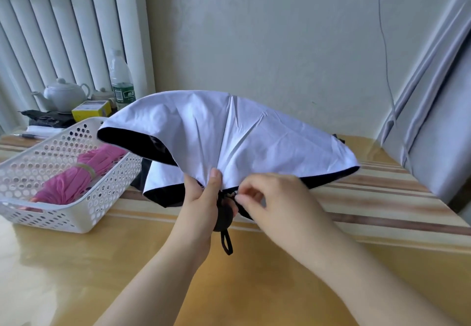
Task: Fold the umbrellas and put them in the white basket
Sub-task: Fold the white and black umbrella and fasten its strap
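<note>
A pale lilac umbrella (229, 131) with a black lining is spread loose over the middle of the table, its canopy fanned out wide. My left hand (201, 198) grips its black handle, thumb pressed on the gathered cloth, and a black wrist loop hangs below. My right hand (270, 198) pinches the canopy's edge right next to the handle. At the left stands the white perforated basket (76, 221). A folded pink umbrella (76, 175) lies inside it, bound with a band.
A white teapot (63, 93), a yellow box (91, 110), a plastic water bottle (121, 80) and a pen (30, 136) sit at the table's back left. A grey curtain (433, 121) hangs at the right. The striped wooden table (280, 287) extends toward me.
</note>
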The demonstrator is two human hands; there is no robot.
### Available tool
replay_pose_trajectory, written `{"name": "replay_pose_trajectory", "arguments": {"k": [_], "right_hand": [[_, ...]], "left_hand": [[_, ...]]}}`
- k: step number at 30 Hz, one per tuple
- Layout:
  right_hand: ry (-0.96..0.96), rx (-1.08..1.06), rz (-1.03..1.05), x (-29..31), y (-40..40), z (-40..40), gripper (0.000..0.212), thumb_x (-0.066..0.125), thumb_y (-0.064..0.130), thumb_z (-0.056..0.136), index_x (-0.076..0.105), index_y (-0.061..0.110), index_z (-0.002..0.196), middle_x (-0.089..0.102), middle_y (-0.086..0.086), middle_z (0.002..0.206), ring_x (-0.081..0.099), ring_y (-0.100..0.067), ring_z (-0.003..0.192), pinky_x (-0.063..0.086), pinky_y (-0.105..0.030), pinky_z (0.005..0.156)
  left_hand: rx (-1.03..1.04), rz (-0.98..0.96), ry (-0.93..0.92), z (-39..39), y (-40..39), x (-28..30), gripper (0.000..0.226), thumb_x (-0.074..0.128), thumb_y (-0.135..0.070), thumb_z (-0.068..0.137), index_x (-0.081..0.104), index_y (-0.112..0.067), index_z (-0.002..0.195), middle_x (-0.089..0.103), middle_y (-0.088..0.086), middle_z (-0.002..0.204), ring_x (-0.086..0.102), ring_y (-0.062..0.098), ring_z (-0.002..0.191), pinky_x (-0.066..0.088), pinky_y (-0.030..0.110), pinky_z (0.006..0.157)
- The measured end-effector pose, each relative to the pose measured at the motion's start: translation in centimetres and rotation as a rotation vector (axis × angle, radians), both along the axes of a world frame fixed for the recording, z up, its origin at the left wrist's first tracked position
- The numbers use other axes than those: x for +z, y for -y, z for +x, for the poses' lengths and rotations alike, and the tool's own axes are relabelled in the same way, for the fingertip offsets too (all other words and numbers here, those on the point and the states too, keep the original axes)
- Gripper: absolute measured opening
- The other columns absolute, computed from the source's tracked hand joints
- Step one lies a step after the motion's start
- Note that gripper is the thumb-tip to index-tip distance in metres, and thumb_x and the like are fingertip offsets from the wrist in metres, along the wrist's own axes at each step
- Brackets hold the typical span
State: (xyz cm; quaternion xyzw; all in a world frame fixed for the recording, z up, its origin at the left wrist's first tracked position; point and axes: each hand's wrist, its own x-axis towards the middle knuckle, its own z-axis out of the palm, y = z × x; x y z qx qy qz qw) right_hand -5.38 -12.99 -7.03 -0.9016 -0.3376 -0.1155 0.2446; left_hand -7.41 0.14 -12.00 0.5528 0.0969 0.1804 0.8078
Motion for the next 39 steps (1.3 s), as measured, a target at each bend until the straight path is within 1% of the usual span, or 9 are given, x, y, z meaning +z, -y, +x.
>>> {"name": "replay_pose_trajectory", "arguments": {"k": [5,12,15,18,22,25,28,32,39], "right_hand": [[-0.182,0.003,0.131,-0.2,-1.5,-0.2,0.012,0.063,0.026,0.092,0.069,0.021,0.082,0.069,0.008,0.076,0.063,-0.008,0.07,0.051,-0.025,0.072],[-0.065,0.113,-0.045,-0.2,-1.8,-0.3,0.014,0.051,0.017,0.092,0.045,0.018,0.079,0.049,0.005,0.089,0.044,-0.009,0.08,0.035,-0.021,0.072],[-0.079,0.174,-0.105,-0.3,-1.4,-0.3,0.007,0.047,0.011,0.091,0.052,0.016,0.091,0.051,0.005,0.099,0.045,-0.008,0.093,0.035,-0.016,0.081],[-0.093,0.234,-0.177,-0.9,-1.1,-0.7,0.023,0.044,0.011,0.092,0.057,0.018,0.11,0.052,0.009,0.11,0.048,-0.006,0.1,0.04,-0.02,0.09],[-0.005,0.193,0.05,-0.1,-0.5,-0.9,0.017,0.05,0.018,0.092,0.065,0.023,0.099,0.057,0.013,0.091,0.049,-0.001,0.073,0.041,-0.015,0.069],[0.131,0.17,0.068,0.0,-0.4,0.5,0.029,0.049,0.021,0.094,0.066,0.025,0.117,0.054,0.011,0.111,0.046,0.0,0.098,0.038,-0.011,0.082],[-0.042,0.166,-0.11,-1.4,-0.9,1.3,0.038,0.043,0.031,0.101,0.048,0.042,0.137,0.034,0.013,0.133,0.037,-0.009,0.121,0.04,-0.025,0.099],[-0.106,0.156,-0.208,-2.1,-2.0,1.2,0.043,0.032,0.037,0.103,0.028,0.055,0.142,0.018,0.013,0.127,0.047,-0.014,0.108,0.049,-0.03,0.091],[-0.148,0.137,-0.123,-2.6,-4.0,3.5,0.039,0.034,0.033,0.103,0.043,0.046,0.139,0.024,0.012,0.113,0.055,-0.002,0.073,0.047,-0.013,0.072]], "left_hand": [[-0.042,-0.001,0.012,-0.3,0.0,-0.1,0.025,0.051,-0.036,0.096,0.046,-0.03,0.12,0.064,-0.003,0.123,0.064,0.013,0.109,0.052,0.042,0.094],[-0.127,0.024,0.047,-0.5,-0.2,-0.6,0.029,0.051,-0.035,0.095,0.042,-0.048,0.12,0.07,-0.023,0.102,0.067,-0.001,0.094,0.055,0.02,0.073],[-0.154,0.019,0.019,-0.5,-0.8,-1.0,0.03,0.053,-0.033,0.095,0.042,-0.045,0.121,0.072,-0.017,0.093,0.067,0.004,0.088,0.052,0.029,0.082],[-0.163,-0.006,0.011,-0.5,-1.1,-1.2,0.032,0.058,-0.028,0.093,0.045,-0.037,0.121,0.071,-0.009,0.11,0.067,0.008,0.1,0.052,0.033,0.09],[-0.172,-0.024,0.007,-0.6,-1.1,-1.8,0.037,0.062,-0.017,0.092,0.047,-0.025,0.125,0.069,0.015,0.106,0.068,0.023,0.085,0.054,0.033,0.071],[-0.201,-0.091,0.027,-0.8,-1.0,-2.0,0.048,0.069,-0.024,0.084,0.048,-0.027,0.127,0.06,0.016,0.092,0.054,0.02,0.064,0.049,0.029,0.06],[-0.226,-0.085,0.039,-0.9,-1.1,-2.3,0.05,0.067,-0.028,0.086,0.047,-0.021,0.132,0.058,0.006,0.082,0.051,0.017,0.062,0.048,0.026,0.06],[-0.214,-0.007,0.017,-1.1,-1.1,-2.5,0.029,0.058,-0.021,0.095,0.052,-0.025,0.123,0.057,0.013,0.08,0.053,0.021,0.064,0.052,0.035,0.065],[-0.145,-0.016,-0.039,-1.2,-1.3,-3.3,0.029,0.051,-0.032,0.096,0.044,-0.031,0.124,0.059,0.008,0.078,0.052,0.02,0.062,0.05,0.034,0.067]]}}
